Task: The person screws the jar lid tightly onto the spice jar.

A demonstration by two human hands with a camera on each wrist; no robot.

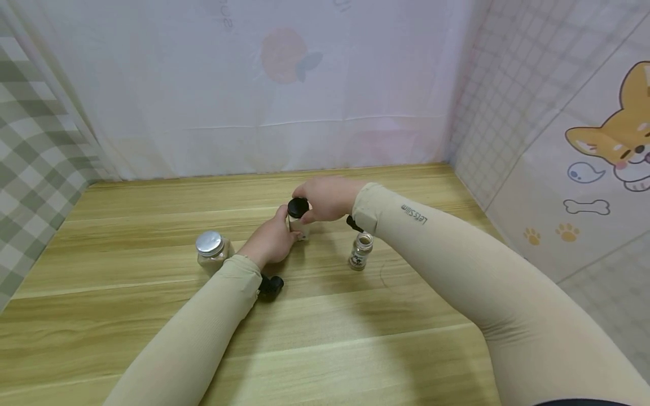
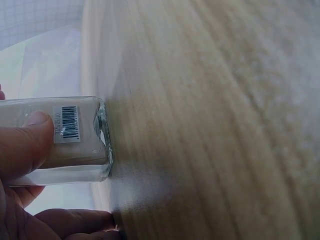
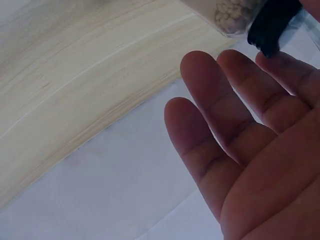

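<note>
A square glass jar (image 1: pixel 301 230) with a black lid (image 1: pixel 298 207) stands on the table ahead of me, pale contents inside. My left hand (image 1: pixel 271 239) grips its body from the left. In the left wrist view, a thumb presses beside the barcode label (image 2: pixel 70 124) on the jar. From the right, my right hand (image 1: pixel 330 198) holds the black lid between thumb and fingers. The right wrist view shows the lid (image 3: pixel 274 25) at the fingertips, the other fingers loosely extended. Light granules (image 3: pixel 235 15) show through the glass there.
A small open glass jar (image 1: pixel 358 254) with a printed label stands to the right, under the right forearm. On the left is a jar with a silver lid (image 1: pixel 210 242), partly behind the left forearm. Curtains (image 1: pixel 279 141) border the wooden table (image 1: pixel 304 349).
</note>
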